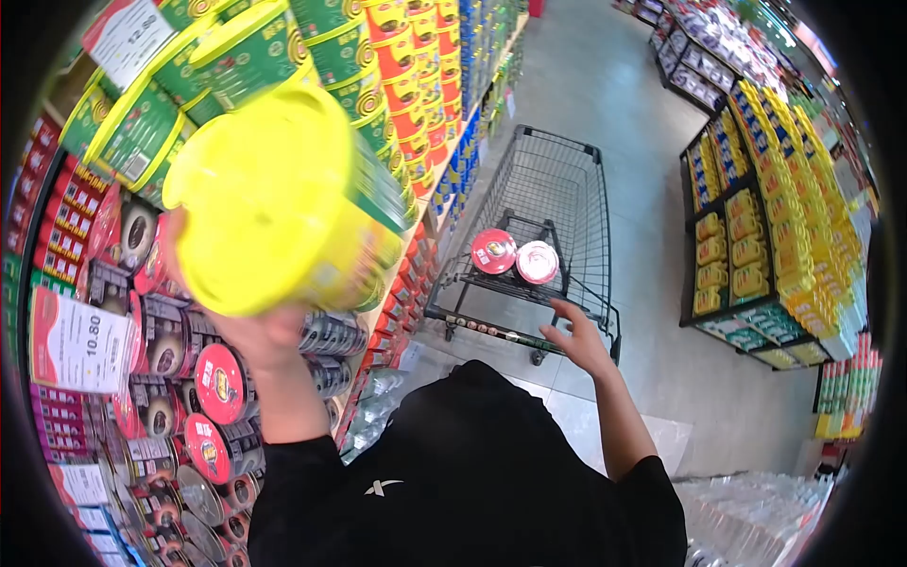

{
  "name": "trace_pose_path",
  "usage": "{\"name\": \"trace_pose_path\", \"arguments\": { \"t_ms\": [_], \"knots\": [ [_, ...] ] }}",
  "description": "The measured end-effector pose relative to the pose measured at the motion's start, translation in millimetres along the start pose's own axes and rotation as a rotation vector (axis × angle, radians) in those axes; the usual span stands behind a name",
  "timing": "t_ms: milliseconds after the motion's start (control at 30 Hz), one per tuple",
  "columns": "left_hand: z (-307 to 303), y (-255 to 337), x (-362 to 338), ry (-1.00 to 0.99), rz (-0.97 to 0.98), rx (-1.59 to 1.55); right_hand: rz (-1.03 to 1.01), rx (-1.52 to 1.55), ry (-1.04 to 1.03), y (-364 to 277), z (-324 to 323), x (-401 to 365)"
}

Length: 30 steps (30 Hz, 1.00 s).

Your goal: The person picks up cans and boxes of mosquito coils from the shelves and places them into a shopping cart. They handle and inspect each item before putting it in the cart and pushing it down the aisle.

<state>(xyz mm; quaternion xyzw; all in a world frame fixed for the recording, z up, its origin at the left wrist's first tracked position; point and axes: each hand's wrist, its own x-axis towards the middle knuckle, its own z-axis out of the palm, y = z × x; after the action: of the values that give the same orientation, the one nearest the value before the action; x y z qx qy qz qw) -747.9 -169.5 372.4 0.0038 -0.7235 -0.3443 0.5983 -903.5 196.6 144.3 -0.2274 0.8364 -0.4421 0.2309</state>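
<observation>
My left hand [253, 333] grips a large tub [269, 194] with a bright yellow lid and a green and yellow side. The tub is tilted, lid toward me, and slightly blurred; it hides part of my fingers. Near the handle of a wire shopping cart [580, 198], my right hand [578, 338] is empty with its fingers apart. Two round containers, one with a red lid [493, 251] and one with a pale, shiny lid [538, 262], lie in the cart.
At left, shelves hold green tubs with yellow lids [248, 55], red-lidded containers [222, 383] and price signs [80, 340]. A display stack of yellow packages [789, 217] stands right of the cart. Clear plastic packs [756, 515] lie at lower right.
</observation>
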Motion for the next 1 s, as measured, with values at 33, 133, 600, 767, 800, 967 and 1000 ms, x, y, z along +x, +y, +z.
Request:
{"name": "trace_pose_path", "arguments": {
  "t_ms": [33, 133, 600, 767, 800, 967, 1000],
  "knots": [
    [12.0, 5.6, -18.7, -0.041, -0.051, -0.001, -0.007, 0.259, -0.049, -34.9, -2.1, -2.9],
    [35.7, 8.6, -91.2, -0.295, -0.317, -0.263, -0.066, 0.901, -0.239, -99.0, -6.7, -17.9],
    [90.8, -18.1, -187.6, -1.082, -0.064, -0.278, 0.371, 1.283, -0.087, -57.7, 22.2, -53.6],
    [85.9, -29.5, -216.9, -1.068, -0.652, -0.543, 0.343, 1.265, 0.093, -49.2, 38.6, -61.3],
    [88.7, -27.1, -220.7, -1.019, -0.892, -0.694, 0.333, 1.237, 0.117, -51.7, 42.0, -61.4],
    [89.5, -36.7, -232.9, -0.880, -1.320, -0.795, 0.296, 1.114, 0.154, -49.4, 66.6, -58.2],
    [87.9, -38.8, -231.5, -0.863, -1.323, -0.810, 0.318, 1.103, 0.161, -52.5, 70.1, -57.8]
  ]
}}
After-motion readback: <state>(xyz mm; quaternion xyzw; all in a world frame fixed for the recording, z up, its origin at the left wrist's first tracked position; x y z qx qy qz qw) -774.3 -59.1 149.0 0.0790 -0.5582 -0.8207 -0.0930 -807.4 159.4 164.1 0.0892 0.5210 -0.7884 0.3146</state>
